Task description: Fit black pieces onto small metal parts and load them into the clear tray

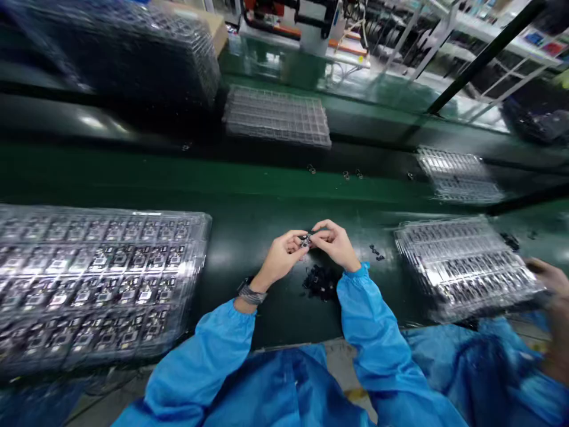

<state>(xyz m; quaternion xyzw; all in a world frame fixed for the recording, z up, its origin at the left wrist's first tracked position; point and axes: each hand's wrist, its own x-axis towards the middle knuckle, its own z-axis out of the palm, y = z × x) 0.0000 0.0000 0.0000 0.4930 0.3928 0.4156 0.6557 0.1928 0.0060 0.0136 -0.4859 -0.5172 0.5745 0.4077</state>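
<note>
My left hand (281, 256) and my right hand (336, 242) meet above the dark green belt (249, 196), fingers pinched together on a small dark metal part (304, 240) held between them. Both arms wear blue sleeves, and a band sits on my left wrist. A small heap of black parts (320, 280) lies on the belt just below my hands. A few more loose black pieces (377, 253) lie to the right of my right hand.
A clear plastic tray stack with several filled pockets (98, 279) stands at left. Another tray stack (462, 267) is at right, where another person's hand (549, 279) touches it. More trays (278, 115) (457, 172) sit across the belt. Small loose parts (351, 174) lie mid-belt.
</note>
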